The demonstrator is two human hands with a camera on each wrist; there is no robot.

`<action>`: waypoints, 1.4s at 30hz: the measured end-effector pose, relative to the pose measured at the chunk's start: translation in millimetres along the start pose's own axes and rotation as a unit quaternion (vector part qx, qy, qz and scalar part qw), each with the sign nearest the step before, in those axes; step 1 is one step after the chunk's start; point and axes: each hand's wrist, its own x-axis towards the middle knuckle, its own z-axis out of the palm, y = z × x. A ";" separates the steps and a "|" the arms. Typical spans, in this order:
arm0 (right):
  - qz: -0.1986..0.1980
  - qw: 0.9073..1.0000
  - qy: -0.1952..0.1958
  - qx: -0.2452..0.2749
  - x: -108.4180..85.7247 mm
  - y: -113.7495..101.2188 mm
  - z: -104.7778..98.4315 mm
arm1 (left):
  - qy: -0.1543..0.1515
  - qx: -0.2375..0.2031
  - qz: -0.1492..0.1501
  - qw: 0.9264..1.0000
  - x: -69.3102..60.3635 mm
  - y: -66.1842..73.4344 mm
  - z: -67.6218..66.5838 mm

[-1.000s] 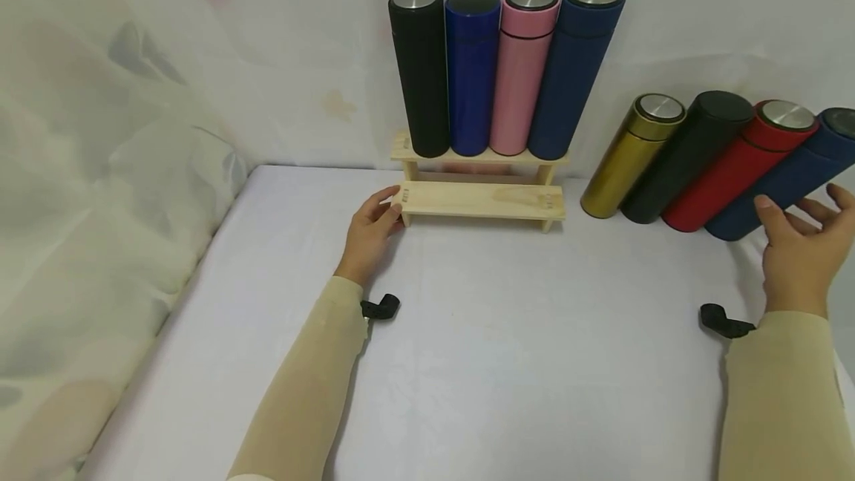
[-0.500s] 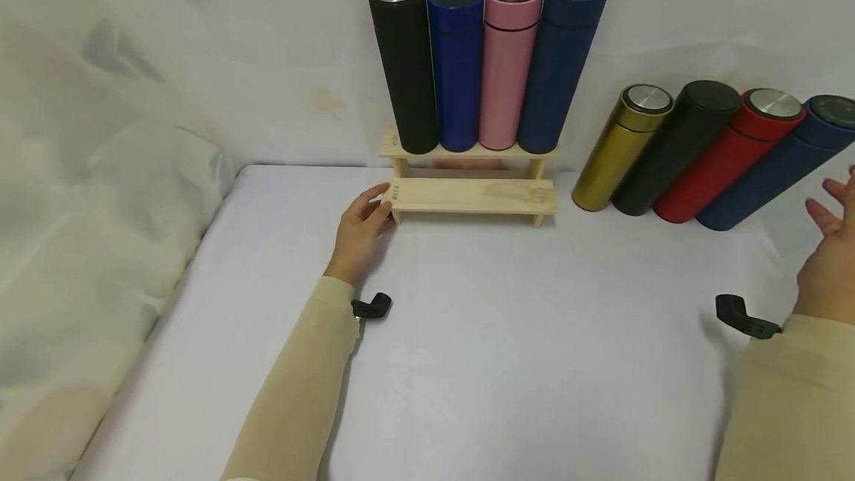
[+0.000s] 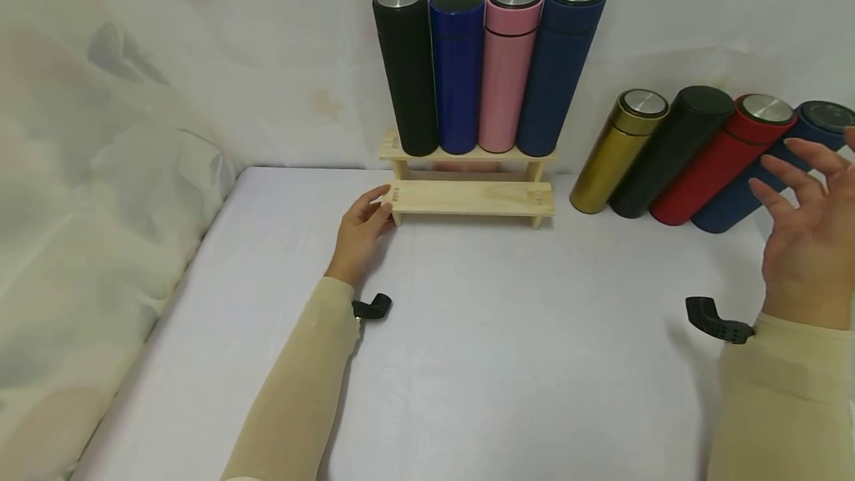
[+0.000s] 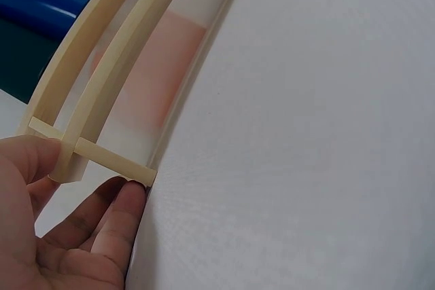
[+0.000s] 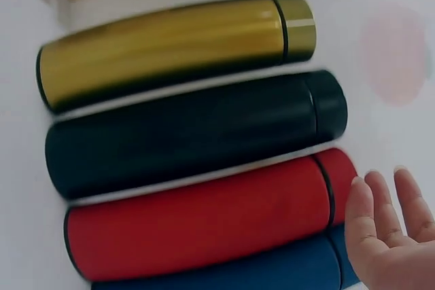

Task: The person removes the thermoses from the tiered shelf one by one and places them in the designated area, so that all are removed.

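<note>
Since half a second ago, my right hand (image 3: 811,243) has been swinging back in from the right edge toward the wooden rack (image 3: 467,197), and now its fingers are crossing in front of the upper part of the navy bottle (image 3: 731,203), the one standing farthest right of the rack. That hand is holding nothing; its fingers are spreading wide and bending slightly, and I cannot tell whether they are touching the bottle. My left hand (image 3: 357,234) is staying at the rack's left end, pinching the edge of its lower step between thumb and fingers, so that grip is narrow. On the rack's upper step four bottles are standing side by side: a black one (image 3: 409,76), a glossy blue one (image 3: 457,76), a pink one (image 3: 509,87) and a dark blue one (image 3: 564,69). Right of the rack, on the white table (image 3: 534,318), a gold bottle (image 3: 617,154), a blackish bottle (image 3: 671,154) and a red bottle (image 3: 721,162) are standing in a row with the navy one, the gold nearest the rack.
</note>
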 end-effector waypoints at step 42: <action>0.056 0.964 -0.260 0.031 -43.0 24.2 92.0 | 0.002 -0.004 0.002 1.000 0.5 -1.5 0.4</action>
